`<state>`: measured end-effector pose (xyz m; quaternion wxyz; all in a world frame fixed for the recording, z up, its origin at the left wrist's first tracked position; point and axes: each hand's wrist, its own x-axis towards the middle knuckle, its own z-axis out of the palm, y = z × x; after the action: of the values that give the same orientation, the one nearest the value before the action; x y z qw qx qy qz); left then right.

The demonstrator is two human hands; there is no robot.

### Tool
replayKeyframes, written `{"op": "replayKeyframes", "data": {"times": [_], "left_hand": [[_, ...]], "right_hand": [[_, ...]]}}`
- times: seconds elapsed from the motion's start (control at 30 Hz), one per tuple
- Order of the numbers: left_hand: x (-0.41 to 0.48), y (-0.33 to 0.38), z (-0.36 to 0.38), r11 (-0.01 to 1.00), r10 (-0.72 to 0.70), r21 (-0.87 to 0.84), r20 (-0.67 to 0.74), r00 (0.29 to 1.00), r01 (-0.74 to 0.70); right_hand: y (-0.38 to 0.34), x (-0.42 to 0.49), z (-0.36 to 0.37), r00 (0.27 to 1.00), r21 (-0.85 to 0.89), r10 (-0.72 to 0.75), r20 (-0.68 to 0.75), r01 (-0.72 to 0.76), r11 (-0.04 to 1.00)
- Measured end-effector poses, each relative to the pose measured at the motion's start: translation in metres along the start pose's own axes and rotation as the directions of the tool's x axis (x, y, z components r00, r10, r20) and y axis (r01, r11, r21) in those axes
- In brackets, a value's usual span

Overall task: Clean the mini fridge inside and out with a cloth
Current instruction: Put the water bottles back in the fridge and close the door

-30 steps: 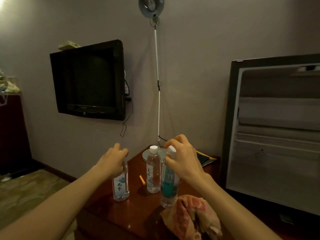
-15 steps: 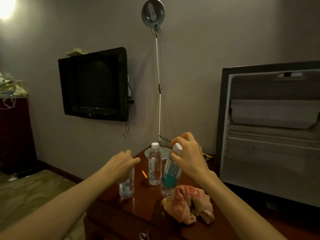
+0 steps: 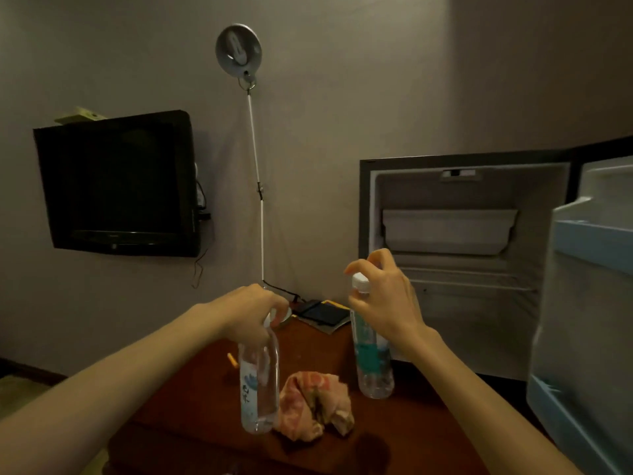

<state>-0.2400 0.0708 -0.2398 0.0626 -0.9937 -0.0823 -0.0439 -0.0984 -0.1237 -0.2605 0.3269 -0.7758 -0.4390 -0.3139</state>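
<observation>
Compared with half a second earlier, both bottles are being held higher and farther apart, and the view is now taking in the fridge door. From left: a dark television [image 3: 116, 183] is hanging on the wall. The left hand [image 3: 246, 317] is curling its fingers round the neck of a clear water bottle [image 3: 258, 385], which is tilting above the wooden table [image 3: 191, 389]. Just right of that bottle's base, the crumpled pink cloth [image 3: 313, 406] is lying on the table, touched by neither hand. The right hand [image 3: 387, 303] is pinching the neck of a teal-labelled bottle [image 3: 371, 361] below its white cap. Behind it the mini fridge [image 3: 445, 252] is standing open, its door [image 3: 589, 303] projecting at far right.
</observation>
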Motion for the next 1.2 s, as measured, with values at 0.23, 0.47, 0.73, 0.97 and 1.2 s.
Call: {"op": "replayKeyframes", "data": {"times": [0.23,0.47,0.73,0.97,1.2], "left_hand": [[0.075,0.047,-0.043,0.987,0.159,-0.028,-0.056,0.986,-0.161],[0.149,0.092,-0.052,0.949,0.273,-0.142,-0.070,0.959,-0.281],[0.222,0.121,-0.074,0.935,0.335,-0.070,-0.152,0.930,-0.348],[0.266,0.116,-0.089,0.924,0.310,-0.150,-0.251,0.917,-0.353],[0.289,0.106,-0.111,0.886,0.237,-0.327,-0.290,0.927,-0.328]], "right_hand": [[0.064,0.003,-0.039,0.994,-0.258,0.105,0.008,-0.099,0.961],[0.123,0.018,-0.052,0.942,-0.244,0.333,-0.030,-0.331,0.912],[0.164,0.068,-0.060,0.919,-0.153,0.361,-0.161,-0.385,0.910],[0.178,0.109,-0.054,0.884,-0.113,0.350,-0.309,-0.400,0.910],[0.179,0.134,-0.047,0.844,-0.032,0.345,-0.411,-0.392,0.919]]}}
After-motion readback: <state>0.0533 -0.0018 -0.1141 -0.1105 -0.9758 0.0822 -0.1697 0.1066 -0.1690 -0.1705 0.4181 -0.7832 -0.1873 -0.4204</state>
